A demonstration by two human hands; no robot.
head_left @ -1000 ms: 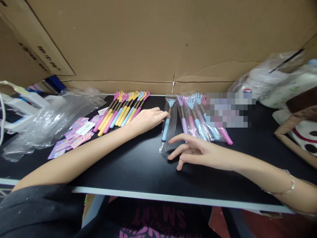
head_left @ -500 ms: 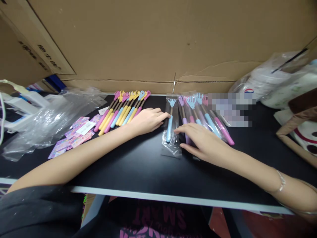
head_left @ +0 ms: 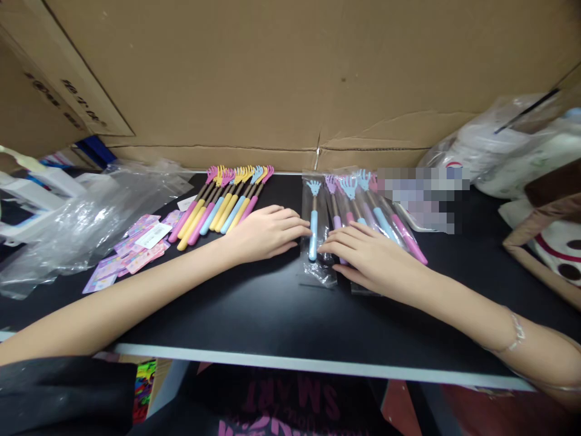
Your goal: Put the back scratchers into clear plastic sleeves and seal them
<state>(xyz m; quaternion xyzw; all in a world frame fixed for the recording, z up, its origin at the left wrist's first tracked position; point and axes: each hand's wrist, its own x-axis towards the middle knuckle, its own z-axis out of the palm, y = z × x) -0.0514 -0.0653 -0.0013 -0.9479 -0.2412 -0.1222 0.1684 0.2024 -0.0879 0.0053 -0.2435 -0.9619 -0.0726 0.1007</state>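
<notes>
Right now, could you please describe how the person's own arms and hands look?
The left hand and right hand wear no gloves. A plain black sleeve shows at the upper end of the left arm. A thin, shiny bracelet circles the right forearm.

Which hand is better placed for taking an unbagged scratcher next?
Probably the left hand: it is close to the unbagged scratchers, while the right hand is farther away, over the bagged scratchers.
</notes>
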